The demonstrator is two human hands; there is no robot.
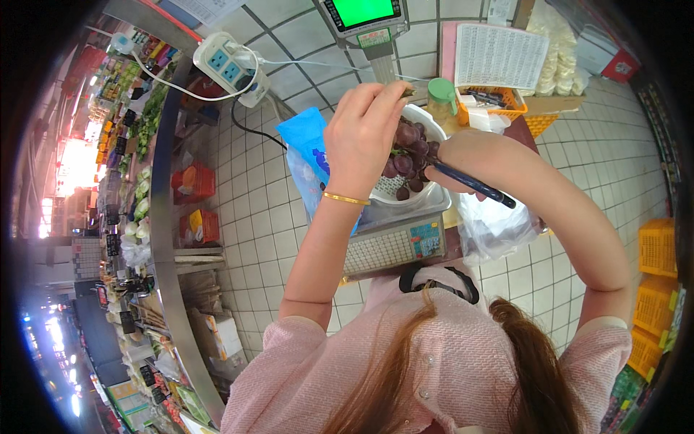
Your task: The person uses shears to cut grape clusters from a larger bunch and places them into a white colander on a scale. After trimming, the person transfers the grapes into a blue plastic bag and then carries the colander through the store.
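Note:
My left hand [364,127], with a gold bangle at the wrist, is raised over the left side of a white plastic basket [434,122] and grips the stem of a bunch of dark red grapes [409,149]. The bunch hangs in the basket. My right hand [452,171] is at the right side of the bunch, closed on a dark blue handle [477,184]; the other end of that tool is hidden at the grapes. Under the basket is a weighing scale with a keypad [387,252].
A blue plastic bag [306,135] lies left of the basket, clear plastic bags [496,228] right. Behind stand a green-lidded jar [442,97] and an orange basket [499,100]. A power strip [230,68] with cables hangs at upper left. A produce counter [162,228] runs along the left.

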